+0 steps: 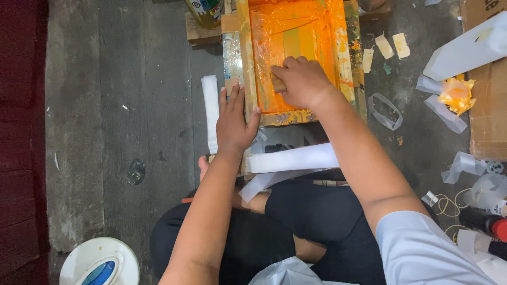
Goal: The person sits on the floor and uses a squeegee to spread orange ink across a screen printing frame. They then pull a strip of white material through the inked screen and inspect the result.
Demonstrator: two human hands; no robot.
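The right hand point(302, 80) is closed around a wooden squeegee handle point(278, 84), apparently, inside the orange-inked printing screen point(296, 31). The left hand point(235, 122) lies flat, fingers spread, pressing the screen's wooden frame point(248, 79) at its near-left corner. Keep the frame pinned flat; draw the squeegee with even pressure, blade square to the frame.

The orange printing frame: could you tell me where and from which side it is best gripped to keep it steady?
Probably the bare wooden side rail of the printing frame, approached from the person's left. That rail is long, straight and mostly free of wet orange ink, and the left hand already presses its near corner, while the right hand grips a wooden block inside.
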